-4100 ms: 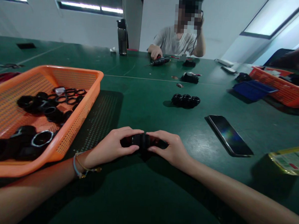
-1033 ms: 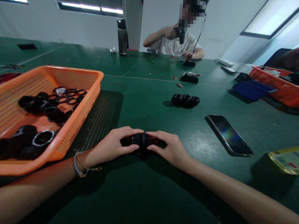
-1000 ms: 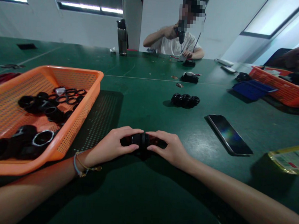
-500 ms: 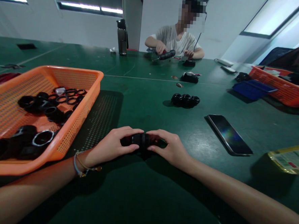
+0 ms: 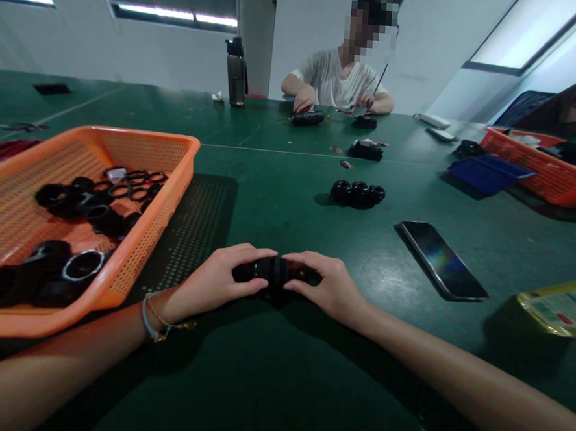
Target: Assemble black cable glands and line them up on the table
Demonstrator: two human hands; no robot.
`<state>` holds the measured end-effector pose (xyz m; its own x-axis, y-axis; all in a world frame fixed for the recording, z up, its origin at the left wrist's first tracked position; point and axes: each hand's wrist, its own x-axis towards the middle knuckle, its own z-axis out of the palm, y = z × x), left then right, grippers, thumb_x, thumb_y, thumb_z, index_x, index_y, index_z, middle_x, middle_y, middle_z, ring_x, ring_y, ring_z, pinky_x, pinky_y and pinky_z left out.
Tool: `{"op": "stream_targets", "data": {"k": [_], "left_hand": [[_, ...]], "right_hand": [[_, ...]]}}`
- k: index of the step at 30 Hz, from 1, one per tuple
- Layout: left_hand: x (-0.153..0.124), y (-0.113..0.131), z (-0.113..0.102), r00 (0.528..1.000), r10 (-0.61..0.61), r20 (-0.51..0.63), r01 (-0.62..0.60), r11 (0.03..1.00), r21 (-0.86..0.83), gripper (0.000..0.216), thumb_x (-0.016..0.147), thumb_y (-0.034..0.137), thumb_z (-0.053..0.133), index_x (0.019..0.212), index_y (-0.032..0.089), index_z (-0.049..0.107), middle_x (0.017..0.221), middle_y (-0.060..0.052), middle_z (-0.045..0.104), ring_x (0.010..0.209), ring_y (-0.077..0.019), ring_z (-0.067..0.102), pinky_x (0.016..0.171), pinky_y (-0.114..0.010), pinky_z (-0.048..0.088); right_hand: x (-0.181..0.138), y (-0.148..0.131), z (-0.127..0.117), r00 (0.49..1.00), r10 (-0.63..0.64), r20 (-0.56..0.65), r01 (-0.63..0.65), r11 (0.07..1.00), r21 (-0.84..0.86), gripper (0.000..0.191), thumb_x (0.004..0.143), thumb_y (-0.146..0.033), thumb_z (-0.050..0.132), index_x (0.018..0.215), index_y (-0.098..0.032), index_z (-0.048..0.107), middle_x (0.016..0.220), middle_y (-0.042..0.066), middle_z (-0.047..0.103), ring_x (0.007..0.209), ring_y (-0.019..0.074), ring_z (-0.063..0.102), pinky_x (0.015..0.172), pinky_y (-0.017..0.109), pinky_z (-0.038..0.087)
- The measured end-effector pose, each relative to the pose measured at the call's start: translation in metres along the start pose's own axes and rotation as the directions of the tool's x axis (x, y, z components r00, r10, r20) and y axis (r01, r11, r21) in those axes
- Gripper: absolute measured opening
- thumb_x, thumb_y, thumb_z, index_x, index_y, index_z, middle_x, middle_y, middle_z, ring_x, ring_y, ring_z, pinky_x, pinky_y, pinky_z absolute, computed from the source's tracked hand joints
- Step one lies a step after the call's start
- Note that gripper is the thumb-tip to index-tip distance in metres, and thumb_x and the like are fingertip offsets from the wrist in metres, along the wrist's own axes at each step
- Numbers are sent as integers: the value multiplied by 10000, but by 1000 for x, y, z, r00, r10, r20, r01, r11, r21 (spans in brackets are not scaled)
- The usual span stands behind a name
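Between my two hands lies a black ringed cylindrical part [image 5: 275, 271], low over the green tabletop. My left hand [image 5: 226, 271] pinches its left end between thumb and fingers. On the other end, my right hand [image 5: 330, 282] has its thumb and fingers closed in the same way. The part's ends are partly hidden by the fingers. To the left, an orange perforated basket [image 5: 157, 240] contains several black tube-like fittings [image 5: 105, 219] and thin black rings [image 5: 120, 191].
Ahead stand three black round parts [image 5: 357, 193] in a row. A phone [image 5: 440, 260] and a yellow-edged pack [image 5: 560, 305] lie right. Beyond are a blue tray [image 5: 490, 172], a red basket [image 5: 545, 160], a bottle [image 5: 236, 72] and a co-worker [image 5: 342, 79].
My hands and the black part stay almost still. Across the table, the co-worker's hand has lowered a dark power screwdriver onto the tabletop. The person at far right has shifted.
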<state>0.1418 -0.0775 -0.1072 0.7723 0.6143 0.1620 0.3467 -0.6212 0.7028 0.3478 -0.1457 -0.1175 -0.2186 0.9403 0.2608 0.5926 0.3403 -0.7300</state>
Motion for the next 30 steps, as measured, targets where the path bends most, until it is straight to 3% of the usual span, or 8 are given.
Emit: {"op": "stream_targets", "data": {"k": [20, 30], "left_hand": [[-1, -1, 0, 1000, 6, 10, -6, 1000, -1, 378, 794, 320, 573, 1149, 192, 592, 989, -42, 652, 881, -168, 608, 822, -268, 458], [1, 0, 0, 1000, 3, 8, -3, 1000, 5, 384, 796, 320, 560, 1149, 172, 593, 968, -45, 652, 858, -167, 603, 800, -263, 453]], "right_hand": [[1, -2, -3, 998, 6, 57, -5, 1000, -22, 304, 718, -139, 678, 1016, -183, 640, 866, 32, 688, 743, 142, 625, 686, 278, 511], [0, -1, 0, 999, 35, -11, -35, 999, 18, 345, 695, -97, 688, 1024, -182, 625, 903, 30, 683, 774, 139, 629, 707, 281, 523]]}}
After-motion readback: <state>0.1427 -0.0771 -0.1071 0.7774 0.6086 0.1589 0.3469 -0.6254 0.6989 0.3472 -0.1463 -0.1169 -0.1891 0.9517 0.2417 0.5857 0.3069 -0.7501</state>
